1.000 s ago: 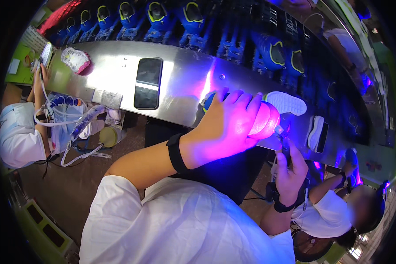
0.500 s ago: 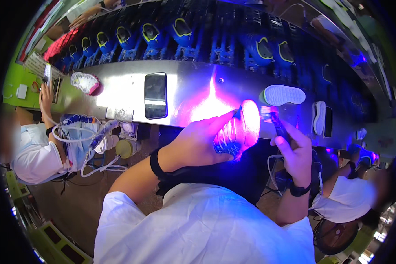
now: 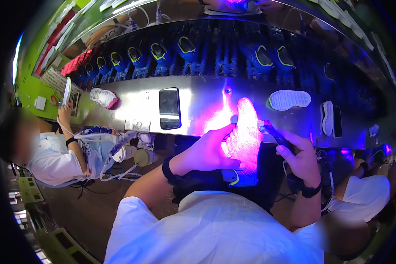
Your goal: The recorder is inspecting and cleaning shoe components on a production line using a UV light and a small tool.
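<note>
A shoe [image 3: 247, 147] stands toe-up in front of me, washed in bright pink-violet light. Its blue heel end and yellow-green collar edge show at the bottom. My left hand [image 3: 209, 149] grips it from the left, thumb and fingers closed round its side. In my right hand [image 3: 300, 157] is a brush [image 3: 273, 130] with a dark handle, held in closed fingers. The bristle end meets the shoe's right edge; glare hides the exact contact. Beyond the shoe, a white sole [image 3: 290, 100] lies tread-up on the metal bench [image 3: 198, 99].
On the bench lie a phone [image 3: 170, 108], a white and pink sole [image 3: 104, 97], another sole [image 3: 327, 119] and a second phone [image 3: 337, 122]. Several blue shoes [image 3: 187, 47] line the dark conveyor behind. Co-workers [image 3: 57, 152] sit at both sides; hoses and a round container [image 3: 145, 157] are at left.
The shoe has turned in my left hand, its heel now hanging lower toward me. My brush has moved left relative to the shoe, onto its edge. The whole view has shifted.
</note>
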{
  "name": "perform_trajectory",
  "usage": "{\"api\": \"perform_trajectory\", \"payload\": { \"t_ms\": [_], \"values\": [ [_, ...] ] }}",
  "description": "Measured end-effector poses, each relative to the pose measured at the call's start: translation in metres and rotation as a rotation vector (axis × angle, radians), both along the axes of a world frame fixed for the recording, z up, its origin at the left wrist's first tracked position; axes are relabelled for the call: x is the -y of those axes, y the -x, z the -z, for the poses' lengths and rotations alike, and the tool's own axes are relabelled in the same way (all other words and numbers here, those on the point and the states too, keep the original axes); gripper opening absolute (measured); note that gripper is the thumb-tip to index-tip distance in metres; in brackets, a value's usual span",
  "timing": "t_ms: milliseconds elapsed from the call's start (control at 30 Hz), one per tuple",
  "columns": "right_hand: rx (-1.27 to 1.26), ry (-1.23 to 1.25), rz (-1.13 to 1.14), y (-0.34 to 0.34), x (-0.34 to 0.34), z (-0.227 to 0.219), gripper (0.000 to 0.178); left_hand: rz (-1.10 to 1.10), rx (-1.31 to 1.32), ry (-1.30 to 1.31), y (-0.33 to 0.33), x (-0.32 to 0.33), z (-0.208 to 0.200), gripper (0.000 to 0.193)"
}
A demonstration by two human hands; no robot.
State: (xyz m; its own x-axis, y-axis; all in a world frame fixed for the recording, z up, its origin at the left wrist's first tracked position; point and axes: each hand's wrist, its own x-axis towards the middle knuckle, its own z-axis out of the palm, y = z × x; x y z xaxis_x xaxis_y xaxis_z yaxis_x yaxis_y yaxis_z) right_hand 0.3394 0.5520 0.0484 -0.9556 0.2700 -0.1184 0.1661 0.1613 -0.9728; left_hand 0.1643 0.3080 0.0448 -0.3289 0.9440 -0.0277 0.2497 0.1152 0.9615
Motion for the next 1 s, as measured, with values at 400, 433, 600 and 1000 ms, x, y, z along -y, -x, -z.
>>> {"api": "perform_trajectory", "payload": {
  "t_ms": [400,433,600,1000],
  "values": [
    [0.037,-0.021,0.038,-0.03,0.003,0.049,0.041,-0.151,0.626,0.242,-0.002,-0.029,0.018,0.074],
    [0.13,0.116,0.031,-0.034,0.001,0.05,0.041,-0.161,0.652,0.238,-0.003,-0.031,0.015,0.072],
    [0.091,-0.006,0.146,-0.019,0.0,0.04,0.04,-0.128,0.596,0.234,-0.013,-0.031,0.007,0.069],
    [0.284,0.149,-0.188,-0.052,0.0,0.005,0.042,-0.207,0.481,0.08,-0.004,-0.005,0.0,0.063]
  ]
}}
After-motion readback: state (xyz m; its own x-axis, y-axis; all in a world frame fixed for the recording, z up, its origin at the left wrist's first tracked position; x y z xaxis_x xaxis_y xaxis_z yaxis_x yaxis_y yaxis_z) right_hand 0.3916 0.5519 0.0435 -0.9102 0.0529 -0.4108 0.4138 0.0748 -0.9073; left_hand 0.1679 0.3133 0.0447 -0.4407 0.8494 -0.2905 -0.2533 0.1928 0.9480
